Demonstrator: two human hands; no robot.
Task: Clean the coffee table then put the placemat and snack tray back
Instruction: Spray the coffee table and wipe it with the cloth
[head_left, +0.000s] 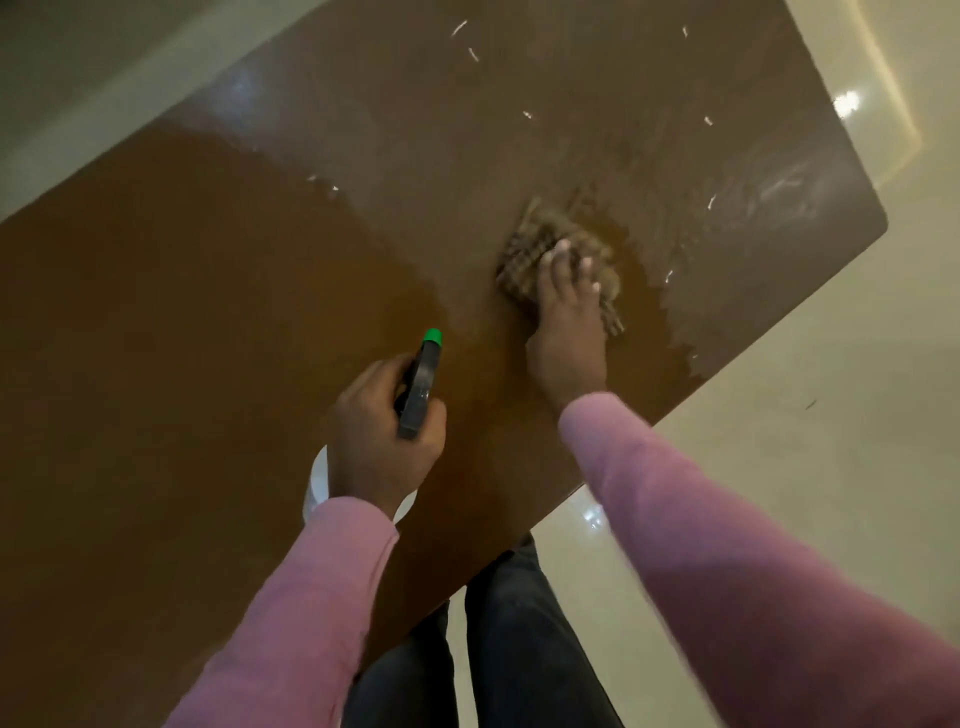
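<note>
The right grip (566, 332), fingers straight, presses a brown checked cloth (524, 254) onto the brown surface (208, 286). Near the cloth, the left grip (374, 441) clasps a green-nozzled white spray bottle (421, 384).

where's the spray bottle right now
In the head view the spray bottle is gripped in the left hand, low and left of centre over the coffee table, just left of the right hand pressing the cloth.

Brown table (208, 291), checked tan cloth (524, 254), green-tipped sprayer (423, 374).
</note>
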